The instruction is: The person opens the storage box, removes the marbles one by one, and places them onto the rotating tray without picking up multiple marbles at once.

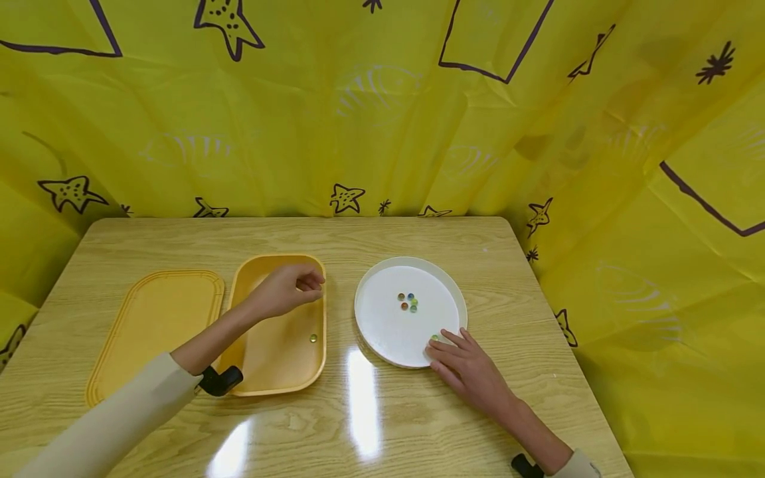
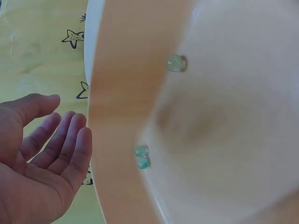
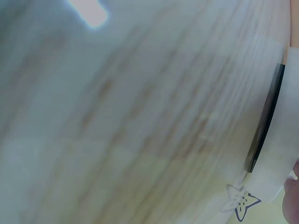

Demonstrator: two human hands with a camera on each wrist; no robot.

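My left hand [image 1: 285, 289] hovers over the right part of a yellow-orange bin [image 1: 281, 389], fingers loosely bent and holding nothing. A green glass marble [image 1: 313, 338] lies on the bin floor. The left wrist view shows a pale green marble [image 2: 176, 62] and two small teal marbles [image 2: 141, 157] along the foot of the bin wall. My right hand [image 1: 469, 368] reaches over the near right rim of a round white tray [image 1: 382, 332], fingers extended. A yellow-green marble [image 1: 434, 338] sits at its fingertips; whether they touch is unclear. Several coloured marbles [image 1: 404, 306] cluster near the tray's middle.
A flat yellow lid-like tray [image 1: 161, 325] lies left of the bin on the wood-grain table [image 1: 418, 425]. Yellow patterned cloth [image 1: 382, 133] hangs behind and along both sides of the table. Black wrist mounts [image 1: 221, 381] sit on both forearms.
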